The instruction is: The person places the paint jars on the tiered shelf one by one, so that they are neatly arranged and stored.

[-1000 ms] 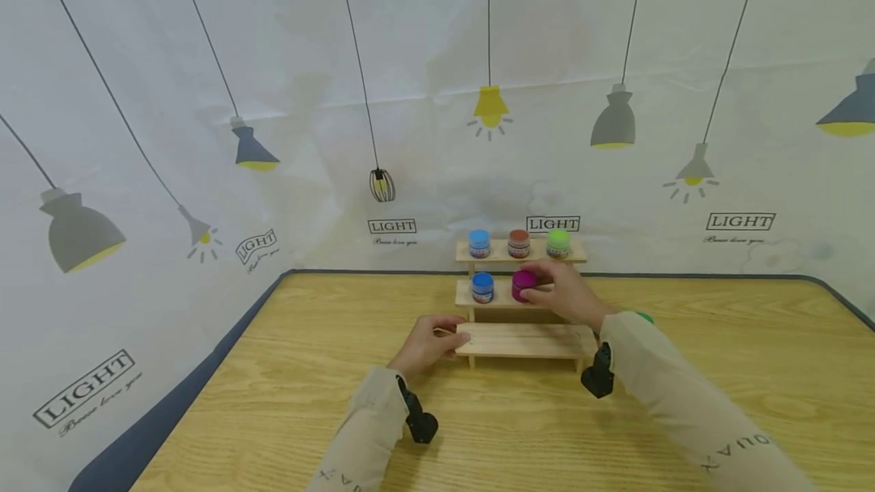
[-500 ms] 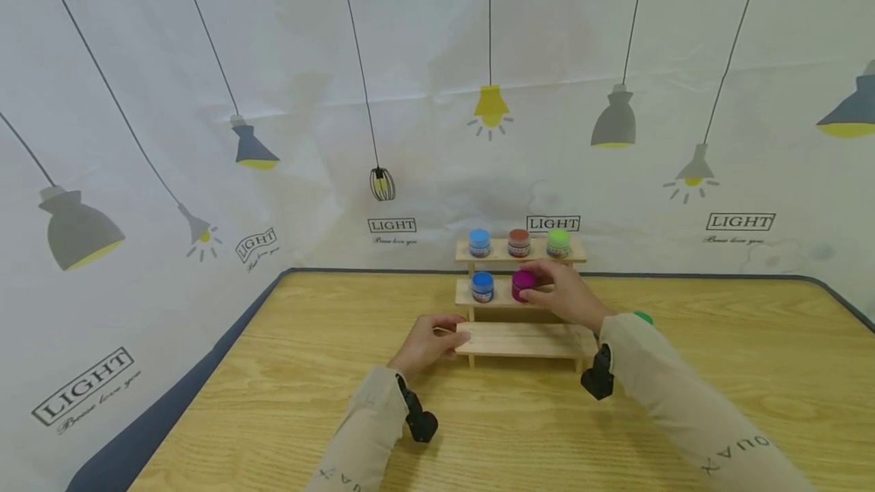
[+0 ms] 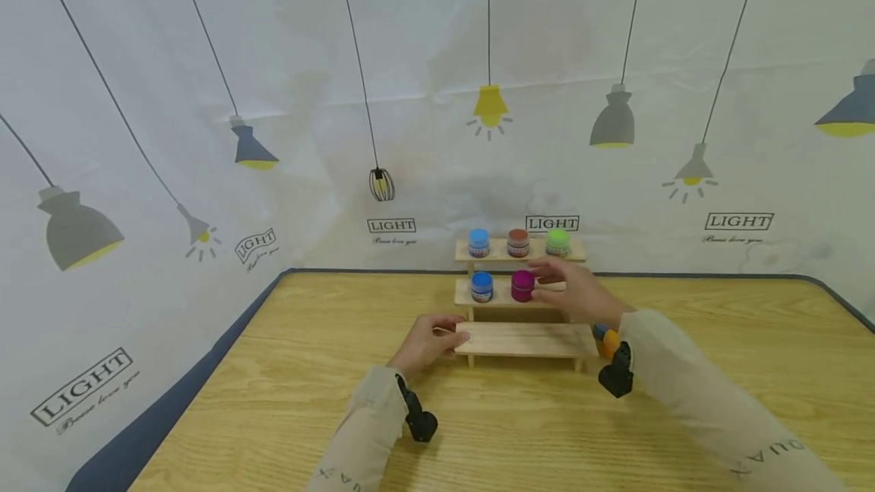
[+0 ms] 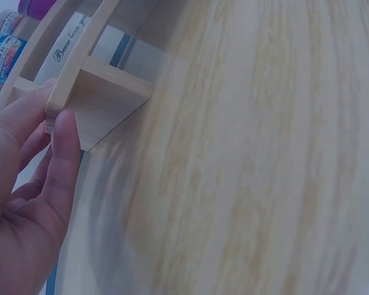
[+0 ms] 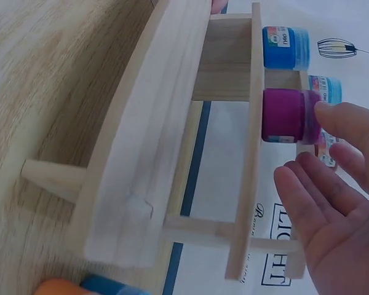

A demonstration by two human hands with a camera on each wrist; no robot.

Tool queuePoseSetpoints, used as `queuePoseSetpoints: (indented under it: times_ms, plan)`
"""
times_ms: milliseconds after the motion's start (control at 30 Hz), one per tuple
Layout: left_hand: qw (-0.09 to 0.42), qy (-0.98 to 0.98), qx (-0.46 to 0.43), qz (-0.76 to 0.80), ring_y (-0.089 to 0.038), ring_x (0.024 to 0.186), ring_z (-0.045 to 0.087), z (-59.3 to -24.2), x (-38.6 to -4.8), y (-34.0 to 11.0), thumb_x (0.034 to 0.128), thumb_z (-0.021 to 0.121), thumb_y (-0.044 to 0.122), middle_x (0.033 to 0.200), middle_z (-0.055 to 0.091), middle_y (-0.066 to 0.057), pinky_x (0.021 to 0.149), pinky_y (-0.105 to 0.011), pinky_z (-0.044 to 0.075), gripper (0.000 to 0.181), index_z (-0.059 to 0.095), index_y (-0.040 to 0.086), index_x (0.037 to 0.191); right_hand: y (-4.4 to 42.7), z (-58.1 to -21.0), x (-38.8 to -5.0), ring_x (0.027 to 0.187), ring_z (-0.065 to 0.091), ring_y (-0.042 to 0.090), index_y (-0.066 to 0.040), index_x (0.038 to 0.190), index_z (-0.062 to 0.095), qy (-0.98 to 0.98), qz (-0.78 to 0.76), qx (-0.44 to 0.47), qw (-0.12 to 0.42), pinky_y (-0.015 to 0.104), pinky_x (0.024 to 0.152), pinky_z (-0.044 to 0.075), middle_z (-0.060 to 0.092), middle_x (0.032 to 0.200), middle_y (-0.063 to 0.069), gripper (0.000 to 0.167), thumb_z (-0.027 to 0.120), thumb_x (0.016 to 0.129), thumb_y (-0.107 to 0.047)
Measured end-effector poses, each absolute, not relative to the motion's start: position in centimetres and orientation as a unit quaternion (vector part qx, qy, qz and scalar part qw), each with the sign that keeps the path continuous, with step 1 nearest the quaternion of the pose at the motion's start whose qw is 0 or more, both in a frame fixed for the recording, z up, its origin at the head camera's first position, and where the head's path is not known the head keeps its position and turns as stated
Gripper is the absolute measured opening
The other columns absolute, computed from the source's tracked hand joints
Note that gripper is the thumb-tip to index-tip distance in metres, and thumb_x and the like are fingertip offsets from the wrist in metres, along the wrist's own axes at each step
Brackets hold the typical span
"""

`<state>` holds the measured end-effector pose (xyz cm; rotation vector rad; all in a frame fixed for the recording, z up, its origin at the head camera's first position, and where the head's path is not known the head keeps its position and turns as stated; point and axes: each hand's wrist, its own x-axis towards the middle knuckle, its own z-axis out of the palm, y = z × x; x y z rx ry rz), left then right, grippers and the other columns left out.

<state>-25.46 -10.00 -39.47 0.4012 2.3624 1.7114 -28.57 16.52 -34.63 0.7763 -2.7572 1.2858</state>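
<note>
A three-tier wooden stand (image 3: pixel 522 340) stands on the table near the wall. My left hand (image 3: pixel 427 344) pinches the left end of its lowest board between thumb and fingers, as the left wrist view (image 4: pixel 34 178) also shows. On the middle tier, a purple paint jar (image 3: pixel 522 286) sits to the right of a blue paint jar (image 3: pixel 481 287). My right hand (image 3: pixel 579 291) is just right of the purple jar, its fingers spread apart around no object. In the right wrist view the thumb (image 5: pixel 341 120) overlaps the jar's lid; whether it touches, I cannot tell.
Along the top tier stand light blue (image 3: pixel 478 243), brown (image 3: pixel 518 243) and light green (image 3: pixel 557 241) paint jars. Beyond the stand's right end, an orange jar (image 3: pixel 610 342) and a dark blue one (image 3: pixel 599 331) are partly hidden by my right wrist. A printed wall sheet (image 3: pixel 437 135) rises behind.
My right hand has let go of the purple jar and moved slightly right. The orange and dark blue jars now show beside its wrist. My left hand has not moved.
</note>
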Motion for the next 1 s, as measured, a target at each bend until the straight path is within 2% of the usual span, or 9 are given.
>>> queuePoseSetpoints:
  times_ms: [200, 433, 700, 1000]
  plan:
    - [0.099, 0.796, 0.137, 0.581, -0.017, 0.071, 0.057, -39.5, -25.4, -10.0, 0.0850, 0.060, 0.009, 0.099, 0.055, -0.017, 0.065, -0.037, 0.052, 0.035, 0.054, -0.007, 0.116, 18.3, -33.9, -27.7, 0.104, 0.051, 0.034, 0.002, 0.125, 0.044, -0.878, 0.399, 0.262, 0.028, 0.046, 0.085, 0.043, 0.051, 0.117, 0.023, 0.043, 0.057, 0.087, -0.011]
    - [0.103, 0.797, 0.131, 0.580, -0.014, 0.068, 0.056, -39.5, -25.5, -9.9, 0.0849, 0.060, 0.009, 0.097, 0.056, -0.016, 0.065, -0.037, 0.052, 0.035, 0.055, -0.006, 0.116, 21.1, -33.6, -26.5, 0.095, 0.056, 0.029, -0.001, 0.120, 0.050, -0.885, 0.383, 0.260, 0.053, 0.044, 0.079, 0.047, 0.056, 0.111, 0.019, 0.037, 0.058, 0.087, -0.016]
    - [0.101, 0.799, 0.123, 0.580, -0.013, 0.067, 0.055, -39.5, -25.5, -9.9, 0.0848, 0.060, 0.010, 0.094, 0.058, -0.014, 0.065, -0.036, 0.052, 0.034, 0.055, -0.006, 0.115, 24.1, -34.5, -24.8, 0.089, 0.058, 0.030, 0.004, 0.117, 0.050, -0.893, 0.360, 0.259, 0.081, 0.040, 0.071, 0.050, 0.057, 0.105, 0.020, 0.036, 0.058, 0.087, -0.013]
    - [0.102, 0.800, 0.122, 0.579, -0.014, 0.068, 0.055, -39.2, -25.2, -9.9, 0.0853, 0.059, 0.008, 0.097, 0.056, -0.017, 0.066, -0.037, 0.052, 0.034, 0.055, -0.007, 0.115, 27.1, -37.0, -23.5, 0.085, 0.058, 0.019, 0.005, 0.118, 0.050, -0.903, 0.362, 0.221, 0.069, 0.025, 0.065, 0.050, 0.057, 0.105, 0.021, 0.038, 0.059, 0.086, -0.013]
